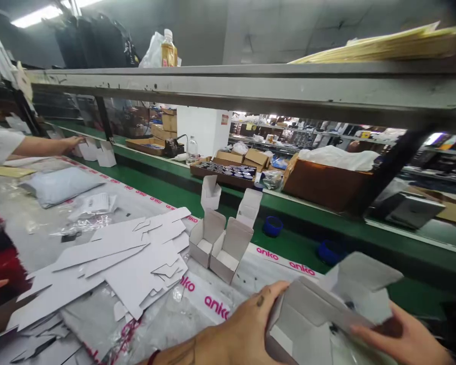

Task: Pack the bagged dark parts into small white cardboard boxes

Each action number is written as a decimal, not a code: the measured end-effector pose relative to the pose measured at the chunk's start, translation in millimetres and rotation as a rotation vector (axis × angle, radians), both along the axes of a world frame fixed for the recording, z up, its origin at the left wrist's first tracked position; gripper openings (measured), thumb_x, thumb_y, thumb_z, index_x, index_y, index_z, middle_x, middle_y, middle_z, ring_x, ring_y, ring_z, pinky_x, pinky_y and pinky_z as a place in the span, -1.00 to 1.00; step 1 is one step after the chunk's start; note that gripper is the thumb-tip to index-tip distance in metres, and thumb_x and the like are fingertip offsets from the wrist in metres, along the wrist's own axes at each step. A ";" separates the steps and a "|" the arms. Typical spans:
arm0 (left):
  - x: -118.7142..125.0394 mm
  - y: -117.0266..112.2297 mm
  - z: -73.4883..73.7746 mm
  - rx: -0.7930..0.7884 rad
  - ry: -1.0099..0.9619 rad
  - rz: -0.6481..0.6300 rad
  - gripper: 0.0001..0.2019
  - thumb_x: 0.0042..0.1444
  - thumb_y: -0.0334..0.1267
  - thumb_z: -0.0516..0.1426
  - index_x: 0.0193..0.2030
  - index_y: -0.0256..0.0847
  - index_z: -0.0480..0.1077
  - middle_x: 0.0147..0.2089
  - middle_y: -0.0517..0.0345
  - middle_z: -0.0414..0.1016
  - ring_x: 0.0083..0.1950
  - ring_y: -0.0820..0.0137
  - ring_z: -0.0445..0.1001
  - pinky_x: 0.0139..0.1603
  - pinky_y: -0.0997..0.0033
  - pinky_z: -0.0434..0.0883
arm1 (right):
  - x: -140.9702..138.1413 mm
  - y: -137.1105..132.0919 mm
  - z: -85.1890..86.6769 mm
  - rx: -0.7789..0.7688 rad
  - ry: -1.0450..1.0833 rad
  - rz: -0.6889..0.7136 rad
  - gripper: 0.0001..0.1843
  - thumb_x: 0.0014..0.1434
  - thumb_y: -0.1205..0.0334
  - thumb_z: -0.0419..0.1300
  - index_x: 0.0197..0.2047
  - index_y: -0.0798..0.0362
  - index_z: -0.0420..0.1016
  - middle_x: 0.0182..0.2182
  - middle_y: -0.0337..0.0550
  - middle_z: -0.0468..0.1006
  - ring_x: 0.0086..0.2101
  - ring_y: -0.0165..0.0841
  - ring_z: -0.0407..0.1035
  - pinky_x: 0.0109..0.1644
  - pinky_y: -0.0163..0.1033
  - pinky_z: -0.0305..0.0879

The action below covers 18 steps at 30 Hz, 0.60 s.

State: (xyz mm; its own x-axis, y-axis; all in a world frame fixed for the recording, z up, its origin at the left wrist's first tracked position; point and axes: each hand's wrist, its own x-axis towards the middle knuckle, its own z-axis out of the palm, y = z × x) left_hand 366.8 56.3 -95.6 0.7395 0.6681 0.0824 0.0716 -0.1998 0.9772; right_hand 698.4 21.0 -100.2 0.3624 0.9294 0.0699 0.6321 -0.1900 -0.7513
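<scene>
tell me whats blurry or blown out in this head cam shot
Head view: the ceiling light at top left is blown out; the white box in the left hand and right hand is smeared by motion blur; the shelf beam bows from wide-angle distortion.

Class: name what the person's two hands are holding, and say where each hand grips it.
A small white cardboard box: left hand on its left side wall, right hand at its right end.
</scene>
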 end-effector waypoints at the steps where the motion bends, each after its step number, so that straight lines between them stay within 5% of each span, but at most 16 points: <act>1: -2.0 1.3 -0.3 -0.002 0.016 0.003 0.28 -0.31 -0.20 0.54 0.56 0.03 0.00 0.48 -0.18 0.24 0.45 -0.25 0.25 0.41 -0.32 0.26 | -3.6 20.5 6.4 -0.014 0.044 0.025 -0.49 -0.33 -0.19 0.36 -0.31 -0.16 0.41 -0.35 -0.02 0.68 -0.29 0.10 0.59 -0.22 0.08 0.58; 3: -4.4 2.2 0.4 -0.010 0.041 0.022 0.30 -0.36 -0.21 0.54 0.55 0.01 0.01 0.47 -0.22 0.24 0.45 -0.28 0.22 0.40 -0.36 0.24 | -16.4 68.8 16.3 -0.017 0.028 0.068 -0.50 -0.24 -0.10 0.39 -0.25 -0.06 0.41 -0.35 -0.05 0.65 -0.28 0.00 0.57 -0.17 0.02 0.56; 6: -4.4 0.3 3.8 -0.038 0.070 0.061 0.23 -0.30 -0.21 0.52 0.54 -0.01 0.04 0.44 -0.22 0.25 0.44 -0.24 0.24 0.41 -0.34 0.24 | -42.6 133.8 23.9 -0.090 -0.006 0.152 -0.72 0.16 0.22 0.37 -0.11 0.08 0.42 -0.29 -0.20 0.58 -0.34 -0.30 0.52 -0.25 -0.18 0.53; 9: -0.8 -4.2 5.9 -0.062 0.131 0.103 0.17 -0.25 -0.25 0.47 0.52 0.04 0.03 0.45 -0.15 0.26 0.43 -0.19 0.27 0.42 -0.31 0.24 | -64.1 157.4 30.8 -0.202 -0.069 0.185 -0.86 0.39 0.23 0.29 -0.08 0.13 0.49 -0.26 -0.23 0.57 -0.33 -0.38 0.52 -0.27 -0.23 0.54; 13: 8.7 -10.4 -3.1 0.004 0.114 0.214 0.10 -0.18 -0.32 0.38 0.51 -0.04 -0.03 0.42 -0.14 0.33 0.42 -0.11 0.32 0.44 -0.22 0.24 | -61.9 107.0 46.5 -0.168 -0.294 0.047 -0.70 0.36 0.15 0.34 0.07 0.11 0.51 -0.03 -0.09 0.59 -0.11 -0.22 0.54 0.01 0.00 0.53; 18: 17.1 -10.6 -14.6 0.108 0.155 0.307 0.06 0.04 -0.14 0.26 0.56 0.00 -0.29 0.46 -0.15 0.29 0.44 -0.16 0.29 0.34 -0.28 0.32 | -1.1 -47.5 61.9 -0.149 -0.544 -0.206 -0.46 0.30 0.33 0.11 0.33 0.01 0.41 0.17 0.00 0.57 0.13 -0.08 0.48 0.22 0.06 0.39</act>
